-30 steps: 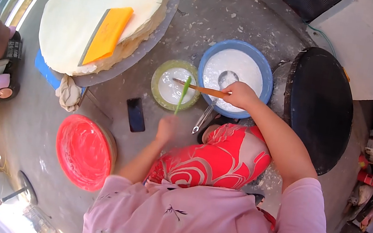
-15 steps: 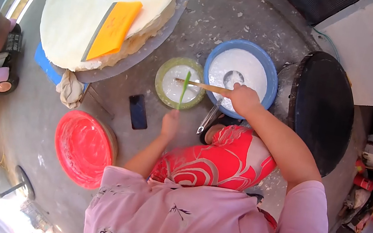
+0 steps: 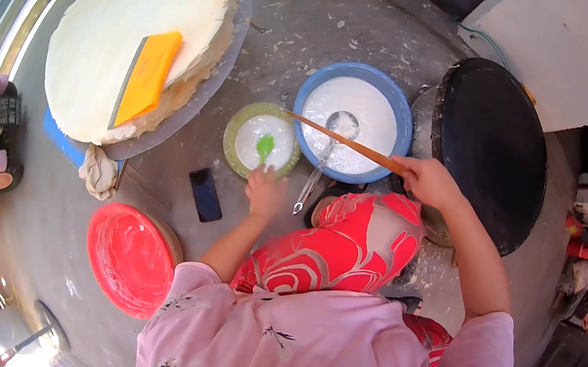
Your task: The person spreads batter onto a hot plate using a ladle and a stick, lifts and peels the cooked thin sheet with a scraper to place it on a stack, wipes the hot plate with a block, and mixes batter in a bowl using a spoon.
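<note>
My right hand [image 3: 428, 183] is closed around the thick end of a wooden stick [image 3: 351, 143]. The stick slants over the blue basin [image 3: 406, 125], its thin tip at the rim of the green bowl [image 3: 231, 143]. My left hand [image 3: 264, 190], slightly blurred, is at the bowl's near edge with its fingers around the handle end of a green spatula [image 3: 264, 146]. The spatula's head shows against the white liquid [image 3: 249, 137] in the bowl. In the blue basin, a metal ladle [image 3: 315, 171] rests in white batter [image 3: 372, 123], its handle over the near rim.
A black round griddle [image 3: 493, 155] stands at right. At upper left, an orange scraper [image 3: 146, 81] lies on a stack of thin round sheets [image 3: 129, 8]. A phone [image 3: 206, 194], red basin [image 3: 130, 257] and crumpled cloth [image 3: 100, 173] are on the left.
The wooden stick has moved right, its tip drawn back from over the bowl's middle to the rim. My left hand has moved up to the bowl, and the spatula has tipped lower.
</note>
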`<state>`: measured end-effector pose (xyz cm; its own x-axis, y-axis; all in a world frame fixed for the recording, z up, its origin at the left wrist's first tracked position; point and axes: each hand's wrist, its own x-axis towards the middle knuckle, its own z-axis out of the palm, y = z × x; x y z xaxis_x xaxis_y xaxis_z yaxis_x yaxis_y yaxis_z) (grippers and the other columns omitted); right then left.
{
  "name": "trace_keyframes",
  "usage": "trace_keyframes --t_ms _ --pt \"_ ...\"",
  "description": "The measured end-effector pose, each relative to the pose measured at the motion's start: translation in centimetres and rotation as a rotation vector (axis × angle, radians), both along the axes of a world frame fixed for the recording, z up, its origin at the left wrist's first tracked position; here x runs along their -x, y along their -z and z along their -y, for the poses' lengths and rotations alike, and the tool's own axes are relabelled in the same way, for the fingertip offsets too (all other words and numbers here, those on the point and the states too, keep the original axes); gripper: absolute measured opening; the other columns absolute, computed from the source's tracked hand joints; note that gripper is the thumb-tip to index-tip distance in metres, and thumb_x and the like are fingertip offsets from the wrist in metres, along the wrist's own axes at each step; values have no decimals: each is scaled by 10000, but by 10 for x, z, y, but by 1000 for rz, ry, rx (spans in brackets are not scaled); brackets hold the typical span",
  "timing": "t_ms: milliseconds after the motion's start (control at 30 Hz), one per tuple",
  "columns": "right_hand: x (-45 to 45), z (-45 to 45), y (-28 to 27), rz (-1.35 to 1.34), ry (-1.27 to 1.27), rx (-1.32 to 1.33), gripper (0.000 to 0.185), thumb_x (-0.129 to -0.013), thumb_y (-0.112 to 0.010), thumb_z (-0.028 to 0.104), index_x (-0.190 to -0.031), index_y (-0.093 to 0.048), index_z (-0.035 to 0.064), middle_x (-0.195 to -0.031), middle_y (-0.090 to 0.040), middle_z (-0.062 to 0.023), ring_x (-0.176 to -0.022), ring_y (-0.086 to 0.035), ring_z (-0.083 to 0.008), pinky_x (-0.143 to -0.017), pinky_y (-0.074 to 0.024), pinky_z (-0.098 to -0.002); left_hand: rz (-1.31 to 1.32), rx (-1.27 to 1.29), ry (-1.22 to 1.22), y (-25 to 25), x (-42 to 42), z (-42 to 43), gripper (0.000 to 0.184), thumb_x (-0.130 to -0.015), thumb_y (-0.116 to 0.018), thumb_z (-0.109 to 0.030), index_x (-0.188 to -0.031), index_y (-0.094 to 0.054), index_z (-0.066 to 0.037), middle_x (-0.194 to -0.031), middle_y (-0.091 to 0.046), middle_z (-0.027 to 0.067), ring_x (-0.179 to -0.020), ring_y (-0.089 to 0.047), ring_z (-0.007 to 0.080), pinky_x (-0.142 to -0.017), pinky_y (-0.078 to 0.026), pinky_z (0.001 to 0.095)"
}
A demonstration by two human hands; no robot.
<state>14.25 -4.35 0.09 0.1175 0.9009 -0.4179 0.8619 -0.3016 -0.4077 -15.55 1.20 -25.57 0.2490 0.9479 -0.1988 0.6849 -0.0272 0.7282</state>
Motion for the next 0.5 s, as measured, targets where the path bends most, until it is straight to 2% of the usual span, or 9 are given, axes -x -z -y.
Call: trace_keyframes --t_ms 33,100,133,167,233,267,367,467,500 --pt "-2 13 -5 0 18 -4 379 -771 -516 42 -1130 -565 153 -797 -621 -150 -705 -602 -273 -646 -465 -350 209 216 39 -11 -13 -3 344 -887 -420 -315 -992 -527 -6 -862 -591 156 -728 -594 263 -674 -479 382" --pt "-3 41 -16 -347 384 -14 363 -814 -490 31 -1163 -538 117 -689 -600 -83 -559 -561 -145 -548 -454 -268 550 826 48 -34 -39 -11 349 -893 -411 -329 -1008 -508 -14 -891 -586 139 -725 -595 239 -669 -490 380" --pt "-7 58 -15 -349 402 -25 363 -814 -490 31 -1163 -538 117 -689 -600 -83 -559 -561 -145 -548 -454 -268 632 1030 41 -44 -49 -16 352 -896 -407 -336 -1017 -498 -18 -905 -584 131 -724 -595 228 -666 -495 379" --pt "-14 77 -13 -412 483 -81 363 -831 -478 27 -1182 -522 109 -673 -578 -49 -529 -517 -95 -509 -428 -229 623 1030 62 -52 -57 -22 352 -896 -407 -336 -1017 -498 -18 -905 -584 131 -724 -595 228 -666 -495 379" --pt "-20 112 -15 -473 580 -150 364 -848 -466 23 -1201 -506 101 -657 -556 -15 -498 -473 -45 -470 -402 -191 827 1504 -76 -65 -74 -36 304 -911 -377 -289 -953 -488 -9 -873 -574 121 -693 -583 201 -624 -507 355" --pt "-20 129 -17 -545 672 -154 365 -856 -457 26 -1212 -495 100 -670 -561 -10 -494 -470 -43 -457 -390 -184 811 1506 -59 -67 -83 -39 304 -911 -377 -289 -953 -488 -9 -873 -574 121 -693 -583 201 -624 -507 355" --pt "-18 177 -18 -628 822 -172 369 -868 -446 28 -1229 -476 99 -692 -568 -5 -486 -463 -37 -433 -367 -171 851 1609 -340 -72 -101 -41 275 -920 -361 -247 -933 -478 1 -748 -554 103 -579 -529 161 -506 -465 272" --pt "-18 220 -17 -641 916 -201 380 -871 -448 26 -1242 -463 106 -700 -571 -4 -482 -460 -32 -423 -354 -164 397 1143 -215 -74 -106 -45 239 -919 -361 -222 -915 -481 -15 -616 -475 50 -499 -408 86 -396 -306 198" --pt "-16 232 -18 -643 966 -212 381 -871 -449 29 -1244 -462 110 -701 -571 -4 -482 -459 -33 -424 -355 -164 378 1143 -199 -87 -103 -43 239 -919 -361 -222 -915 -481 -15 -616 -475 50 -499 -408 86 -396 -306 198"
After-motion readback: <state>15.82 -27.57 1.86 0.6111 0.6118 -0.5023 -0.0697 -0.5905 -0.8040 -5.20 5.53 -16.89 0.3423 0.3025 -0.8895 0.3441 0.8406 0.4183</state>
